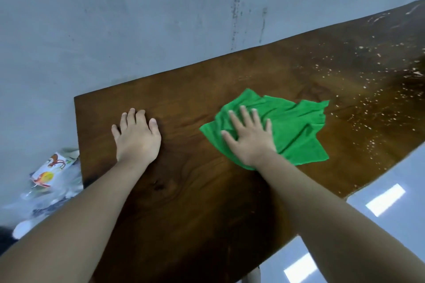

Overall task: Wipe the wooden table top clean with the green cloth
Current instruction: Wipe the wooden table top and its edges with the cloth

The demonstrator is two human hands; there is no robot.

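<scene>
A dark wooden table top [188, 190] runs from lower left to upper right. A crumpled green cloth [296, 126] lies spread on it near the middle. My right hand [249, 138] presses flat on the cloth's left part, fingers spread. My left hand [136, 135] rests palm down on the bare wood near the table's left end, holding nothing. Pale crumbs and specks [368, 103] are scattered over the right part of the table, just beyond the cloth.
A grey wall [138, 18] runs along the table's far edge. Beside the left end, below table level, sits a clear plastic bag with a printed package [49, 172]. Glossy grey floor [386, 202] shows at the lower right.
</scene>
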